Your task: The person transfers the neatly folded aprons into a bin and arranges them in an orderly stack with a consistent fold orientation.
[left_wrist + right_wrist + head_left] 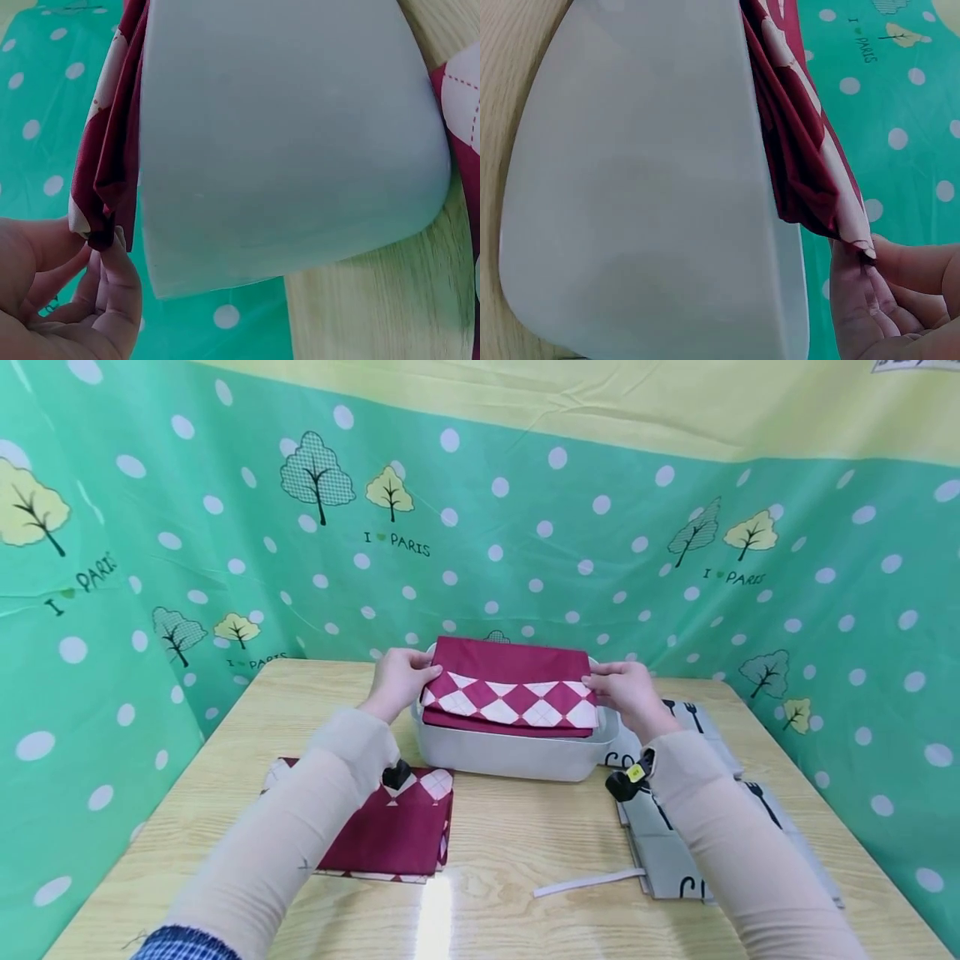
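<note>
A folded maroon cloth (513, 685) with a band of white diamonds lies across the top of a white plastic bin (510, 756). My left hand (400, 681) pinches its left edge between thumb and fingers; in the left wrist view the folded layers (112, 150) stand just above the bin's rim. At the opposite edge, my right hand (628, 693) pinches a corner of the same cloth. The right wrist view shows that thumb and fingers (911, 262) closed on the corner, with folds (802, 165) hanging over the rim. The bin's inside is hidden under the cloth.
Another folded maroon cloth (397, 835) lies on the table, partly behind my left forearm. Folded grey cloths (660, 835) with black fork prints lie under my right forearm, a pale strap (588, 882) trailing from them. A green dotted curtain (480, 543) surrounds the table (517, 827).
</note>
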